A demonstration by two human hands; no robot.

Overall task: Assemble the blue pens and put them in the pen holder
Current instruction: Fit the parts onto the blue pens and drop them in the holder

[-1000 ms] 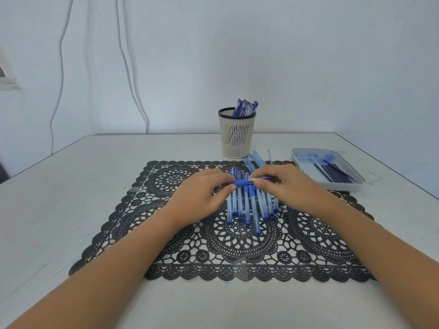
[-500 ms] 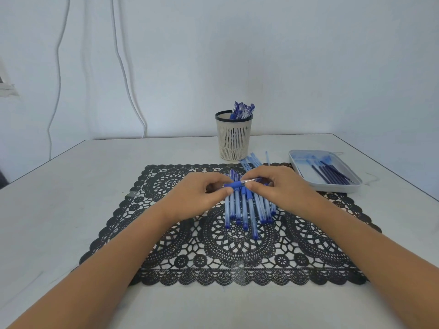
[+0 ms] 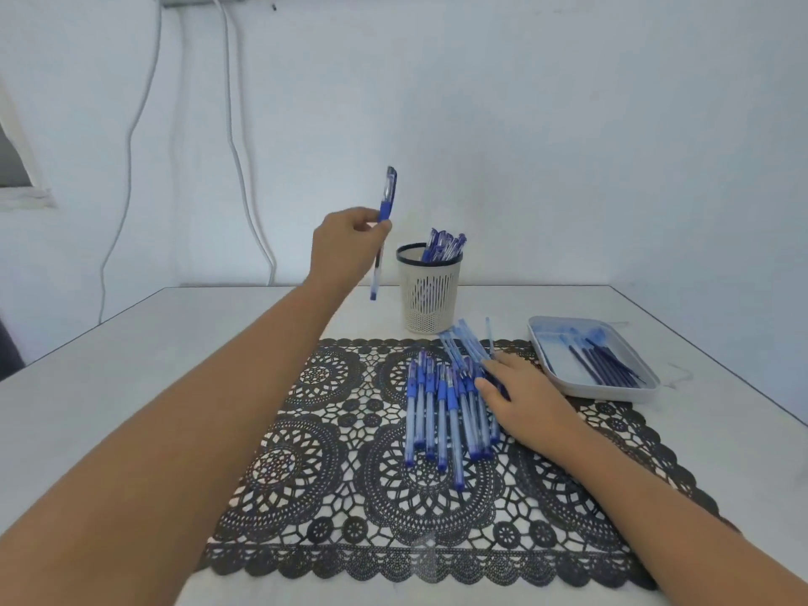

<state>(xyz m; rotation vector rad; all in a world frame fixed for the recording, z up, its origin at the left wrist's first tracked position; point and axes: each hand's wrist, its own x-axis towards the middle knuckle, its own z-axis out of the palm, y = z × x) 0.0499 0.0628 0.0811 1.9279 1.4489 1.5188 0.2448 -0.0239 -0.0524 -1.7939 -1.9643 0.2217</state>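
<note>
Soft, even daylight with a cool bluish cast fills the scene; shadows are faint. Wide-angle distortion stretches the forearms at the lower corners, and detail is slightly soft.

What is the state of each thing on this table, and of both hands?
left hand, raised, pinches one pen.
raised pen, capped, near upright, in the air left of the holder.
pen holder, upright, part full of stored pens.
pens on the mat, lying side by side, not yet in the holder.
right hand, fingers straight, rests on those pens.
tray, holds dark refills.
</note>
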